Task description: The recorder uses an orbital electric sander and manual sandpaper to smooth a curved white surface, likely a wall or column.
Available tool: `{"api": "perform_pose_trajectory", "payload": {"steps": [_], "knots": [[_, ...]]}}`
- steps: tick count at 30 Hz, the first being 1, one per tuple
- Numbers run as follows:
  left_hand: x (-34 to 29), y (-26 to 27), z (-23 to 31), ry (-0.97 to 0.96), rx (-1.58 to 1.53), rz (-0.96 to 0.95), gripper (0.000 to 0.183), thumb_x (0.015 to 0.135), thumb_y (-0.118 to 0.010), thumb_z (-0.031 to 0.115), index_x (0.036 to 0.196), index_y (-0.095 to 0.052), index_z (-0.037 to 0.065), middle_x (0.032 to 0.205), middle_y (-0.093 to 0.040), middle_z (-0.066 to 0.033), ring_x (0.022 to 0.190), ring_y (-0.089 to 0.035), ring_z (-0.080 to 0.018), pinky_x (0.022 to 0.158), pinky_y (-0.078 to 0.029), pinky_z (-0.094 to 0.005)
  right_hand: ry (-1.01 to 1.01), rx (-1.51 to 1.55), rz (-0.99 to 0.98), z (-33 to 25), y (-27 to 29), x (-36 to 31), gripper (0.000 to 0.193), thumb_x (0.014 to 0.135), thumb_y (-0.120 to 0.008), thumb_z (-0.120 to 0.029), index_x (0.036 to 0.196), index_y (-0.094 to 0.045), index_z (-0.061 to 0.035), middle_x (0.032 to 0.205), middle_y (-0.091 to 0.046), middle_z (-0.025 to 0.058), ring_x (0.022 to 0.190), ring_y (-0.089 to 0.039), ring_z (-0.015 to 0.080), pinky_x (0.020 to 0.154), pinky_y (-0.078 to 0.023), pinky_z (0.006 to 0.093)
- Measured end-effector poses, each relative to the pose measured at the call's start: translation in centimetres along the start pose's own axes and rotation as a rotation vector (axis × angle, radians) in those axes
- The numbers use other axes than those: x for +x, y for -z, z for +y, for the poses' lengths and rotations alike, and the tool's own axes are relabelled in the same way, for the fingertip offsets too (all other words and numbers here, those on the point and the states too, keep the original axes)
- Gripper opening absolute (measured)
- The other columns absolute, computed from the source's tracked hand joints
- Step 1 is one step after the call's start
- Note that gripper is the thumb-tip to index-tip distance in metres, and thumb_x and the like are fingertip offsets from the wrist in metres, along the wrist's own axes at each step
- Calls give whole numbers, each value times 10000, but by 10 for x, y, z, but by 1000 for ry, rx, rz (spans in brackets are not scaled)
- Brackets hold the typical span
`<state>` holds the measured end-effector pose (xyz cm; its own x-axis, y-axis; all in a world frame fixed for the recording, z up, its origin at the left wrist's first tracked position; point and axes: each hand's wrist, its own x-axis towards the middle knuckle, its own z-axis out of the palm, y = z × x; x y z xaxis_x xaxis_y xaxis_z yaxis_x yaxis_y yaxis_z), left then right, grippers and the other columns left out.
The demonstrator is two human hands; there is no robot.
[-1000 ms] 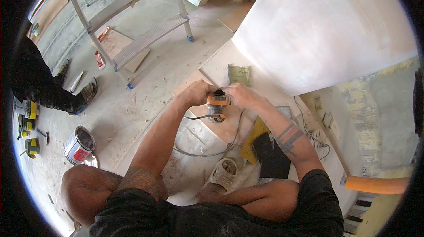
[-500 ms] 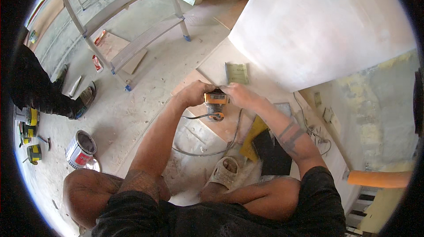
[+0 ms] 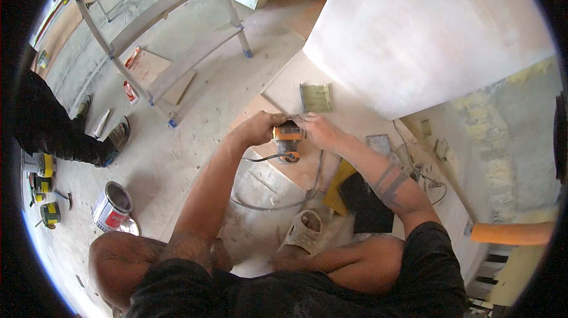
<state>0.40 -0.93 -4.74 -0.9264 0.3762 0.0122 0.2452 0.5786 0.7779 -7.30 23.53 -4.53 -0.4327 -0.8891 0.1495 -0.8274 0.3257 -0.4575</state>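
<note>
An orange and grey corded power tool (image 3: 288, 140) stands on a dusty board (image 3: 284, 170) on the floor. My left hand (image 3: 259, 127) grips its left side and my right hand (image 3: 319, 130) grips its right side. Its grey cable (image 3: 278, 204) loops back across the board toward my sandalled foot (image 3: 303, 229). A pale tile (image 3: 293, 90) lies just beyond the tool, with a small green sanding pad (image 3: 315, 98) on it.
A large whitish panel (image 3: 426, 28) leans at the right. A stepladder (image 3: 165, 39) stands at the upper left. Another person in dark clothes (image 3: 47, 128) stands at the left. A paint tin (image 3: 111, 205) sits near my knee. A black and yellow pad (image 3: 361, 196) lies under my right forearm.
Both hands and the tool stay in the same spot on the board; the view has shifted only slightly.
</note>
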Motion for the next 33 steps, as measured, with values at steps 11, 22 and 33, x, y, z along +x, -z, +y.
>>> {"api": "perform_pose_trajectory", "payload": {"steps": [11,22,33], "knots": [[-7,-9,-10,-104,75,17,721,755,-545,-134,1461,-552,14,1473,-565,-217,1373,-534,-376,1193,-409,-448,6,34,-139,10,-1,-9,582,837,-627,7,1418,-595,-8,1410,-597,261,1249,-588,403,1072,-494,438],[-12,-5,-8,-89,157,-59,805,822,-746,13,1558,-421,41,1579,-451,-206,1472,-424,-362,1258,-288,-547,99,152,-16,16,-5,-10,729,804,-720,-33,1506,-523,-48,1409,-617,219,1201,-611,406,1037,-510,450],[-17,-21,-10,-202,424,20,778,821,-744,52,1534,-434,6,1522,-507,-205,1446,-446,-383,1261,-290,-529,105,-146,-100,21,-14,-10,568,945,-541,-94,1513,-541,-120,1399,-640,143,1100,-646,311,1029,-508,406]]}}
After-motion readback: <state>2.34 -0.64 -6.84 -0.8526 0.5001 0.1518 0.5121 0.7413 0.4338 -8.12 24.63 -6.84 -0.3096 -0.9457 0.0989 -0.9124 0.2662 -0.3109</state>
